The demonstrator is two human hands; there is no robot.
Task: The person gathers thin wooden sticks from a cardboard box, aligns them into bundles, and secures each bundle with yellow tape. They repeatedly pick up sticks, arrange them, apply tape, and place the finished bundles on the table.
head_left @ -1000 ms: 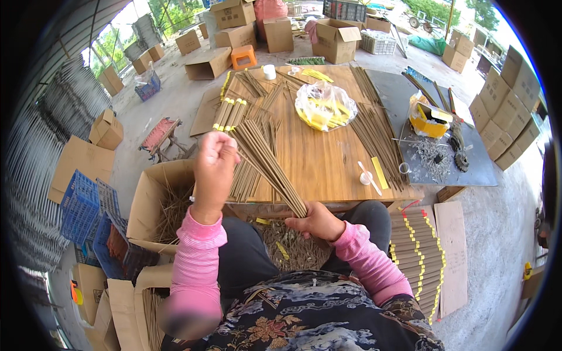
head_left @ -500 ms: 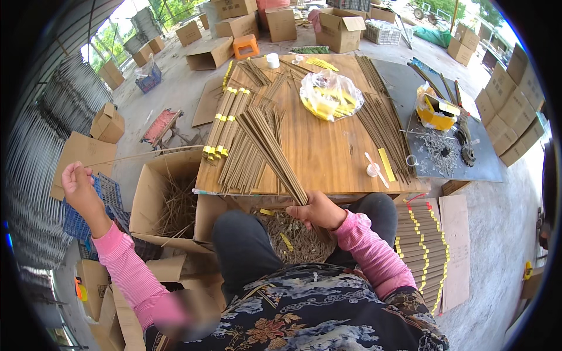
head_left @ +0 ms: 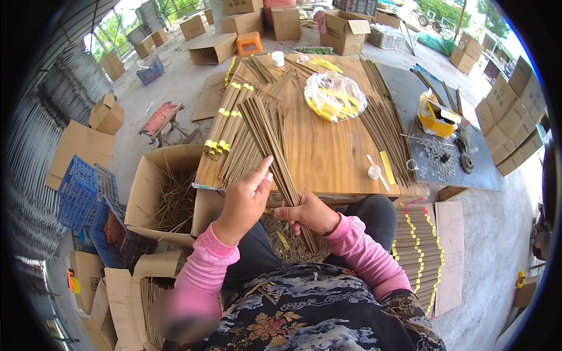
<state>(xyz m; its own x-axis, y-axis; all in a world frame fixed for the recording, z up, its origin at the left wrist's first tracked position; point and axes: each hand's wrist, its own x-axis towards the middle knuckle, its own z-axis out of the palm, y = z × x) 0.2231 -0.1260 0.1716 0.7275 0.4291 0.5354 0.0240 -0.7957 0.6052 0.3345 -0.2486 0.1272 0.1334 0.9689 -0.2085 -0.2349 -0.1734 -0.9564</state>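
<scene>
My right hand [head_left: 310, 215] is wrapped round the lower part of a bundle of thin brown sticks [head_left: 266, 140], which leans up and to the left over the table's front edge. Beside the bundle is my left hand [head_left: 243, 202], its index finger and thumb stretched out against the sticks; its other fingers are partly hidden. More loose brown sticks [head_left: 241, 161] lie on the wooden table [head_left: 328, 158] just behind. To their left are several stick bundles [head_left: 225, 120] bound with yellow bands.
A carton [head_left: 146, 175] of loose sticks stands left of my knees, near blue crates [head_left: 79, 190]. On the table sit a plastic bag of yellow strips [head_left: 333, 96] and a small white cup [head_left: 373, 172]. Banded sticks [head_left: 418, 251] lie at the lower right.
My left hand has come in from the far left, where it held one thin stick out over the carton, to the bundle. That stick no longer shows in it. My right hand keeps its hold.
</scene>
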